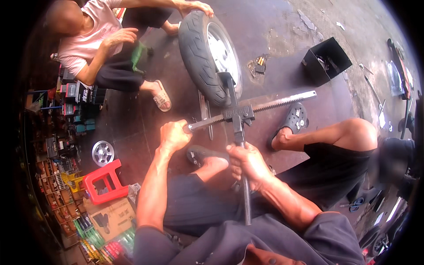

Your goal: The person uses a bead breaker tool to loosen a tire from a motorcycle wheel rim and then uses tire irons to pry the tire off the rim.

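Observation:
A black metal bead breaker [238,113] with a toothed bar [285,101] lies across the front of a small motorcycle wheel. My left hand [176,134] is closed around the bar's left end. Lower down, the fingers of my right hand [250,164] wrap the tool's long dark lever [246,201], which points back toward my body. The upper jaw of the tool [229,86] reaches up to the wheel's lower edge; whether it presses on the tire or the rim is hard to tell. The black tire [194,57] stands tilted around a silver rim [221,48].
At the upper left a seated person in a pink shirt [104,22] rests a hand on the tire's top. A black open box [327,62] holds small items. To the left are a red plastic stool [102,182], a cardboard box [112,216], a loose silver rim [103,153] and stocked shelves.

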`<move>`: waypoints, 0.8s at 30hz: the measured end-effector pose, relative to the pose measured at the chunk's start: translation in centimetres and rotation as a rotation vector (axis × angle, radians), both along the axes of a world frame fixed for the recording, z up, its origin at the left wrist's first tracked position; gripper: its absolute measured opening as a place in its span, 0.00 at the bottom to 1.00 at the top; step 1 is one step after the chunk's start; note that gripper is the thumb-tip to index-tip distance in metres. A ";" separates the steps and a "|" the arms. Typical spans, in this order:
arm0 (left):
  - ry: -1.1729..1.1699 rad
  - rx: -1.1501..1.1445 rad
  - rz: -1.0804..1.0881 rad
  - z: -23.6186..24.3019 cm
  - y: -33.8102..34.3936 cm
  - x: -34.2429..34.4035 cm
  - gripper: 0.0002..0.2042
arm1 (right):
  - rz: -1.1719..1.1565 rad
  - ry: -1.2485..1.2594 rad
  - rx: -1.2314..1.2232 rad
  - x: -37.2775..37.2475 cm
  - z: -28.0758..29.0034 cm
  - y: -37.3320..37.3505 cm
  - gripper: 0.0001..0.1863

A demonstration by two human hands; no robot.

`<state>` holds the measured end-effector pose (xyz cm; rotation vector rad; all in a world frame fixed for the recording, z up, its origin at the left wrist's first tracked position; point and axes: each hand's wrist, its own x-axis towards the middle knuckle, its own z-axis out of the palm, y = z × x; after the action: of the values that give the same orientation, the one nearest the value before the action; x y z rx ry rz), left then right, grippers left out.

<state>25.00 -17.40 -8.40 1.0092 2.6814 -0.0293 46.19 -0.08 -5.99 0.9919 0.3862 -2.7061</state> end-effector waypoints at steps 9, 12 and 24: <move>0.041 -0.005 0.097 1.4 2.5 0.6 0.06 | -0.309 -0.056 0.044 -3.3 1.4 -2.4 0.09; 0.051 0.002 0.104 1.8 3.0 1.6 0.05 | -0.492 -0.111 0.150 -4.7 0.8 -4.5 0.08; 0.048 0.087 0.053 1.4 2.1 1.8 0.07 | -0.036 0.093 -0.032 -0.1 -0.5 1.2 0.10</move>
<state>26.84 -15.34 -6.99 0.9734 2.7738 0.0748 46.12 1.15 -6.49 0.8755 0.3435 -2.7887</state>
